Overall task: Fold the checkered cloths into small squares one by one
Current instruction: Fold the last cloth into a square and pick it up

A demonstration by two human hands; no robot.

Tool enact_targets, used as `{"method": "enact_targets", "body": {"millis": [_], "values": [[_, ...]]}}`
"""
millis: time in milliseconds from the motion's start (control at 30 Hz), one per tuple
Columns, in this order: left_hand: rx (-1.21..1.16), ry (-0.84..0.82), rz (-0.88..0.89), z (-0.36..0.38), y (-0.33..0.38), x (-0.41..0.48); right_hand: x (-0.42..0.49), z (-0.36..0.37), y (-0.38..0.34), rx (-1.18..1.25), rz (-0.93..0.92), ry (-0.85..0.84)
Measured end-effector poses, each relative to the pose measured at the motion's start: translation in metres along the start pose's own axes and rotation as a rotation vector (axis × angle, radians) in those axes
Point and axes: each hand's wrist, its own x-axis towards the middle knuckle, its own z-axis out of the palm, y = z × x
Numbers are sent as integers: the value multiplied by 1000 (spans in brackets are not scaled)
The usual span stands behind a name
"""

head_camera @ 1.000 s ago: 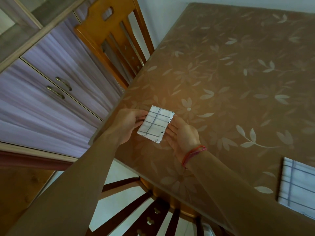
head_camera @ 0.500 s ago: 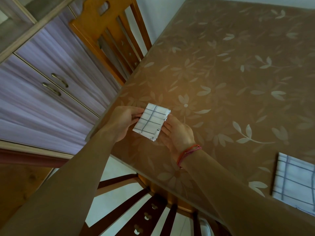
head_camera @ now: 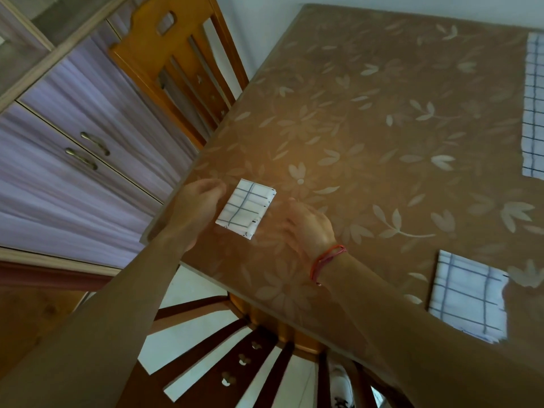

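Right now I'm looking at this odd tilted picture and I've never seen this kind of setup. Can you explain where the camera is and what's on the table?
There is no machine here. A person works with bare hands, and one wide-angle camera worn on the head looks down at them, which is why the room leans. The left hand and the right hand, which has a red wrist cord, sit on either side of a small folded checkered cloth lying on the brown flowered table. Neither hand appears to grip it, and the right one is blurred. A larger folded cloth lies to the right, and another cloth shows at the far right edge. Beside the table are a wooden chair and a cabinet.
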Motion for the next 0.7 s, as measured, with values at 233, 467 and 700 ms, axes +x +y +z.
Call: {"method": "enact_targets", "body": {"millis": [233,467,700], "values": [[381,15,321,23,55,-58,-58,-57,-41,-525,-220,193],[507,-45,625,91,110,-110,-128,-145,-94,-961,-426,349],[510,-152,809,180,167,-167,-201,-242,-120,-1162,-468,558]]}}
